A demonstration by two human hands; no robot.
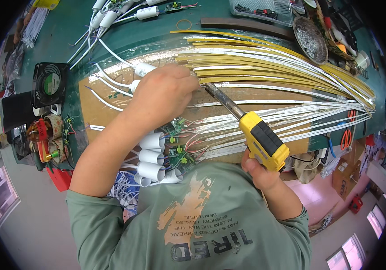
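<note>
My right hand is wrapped round the handle of a yellow and black soldering gun. The gun's dark metal barrel slants up to the left, and its tip is close to the fingers of my left hand. Those fingers are pinched together at the ends of the LED strips; what lies between them is hidden. White cylindrical housings with white cables show beside and partly behind my left hand. Small green circuit boards with thin red and white wires lie below it, next to more white strip ends.
A small black fan stands at the left. More white housings rest along the near edge. At the back are a clear plastic tray, a dark bar and a metal dish. Orange-handled scissors are at the right edge.
</note>
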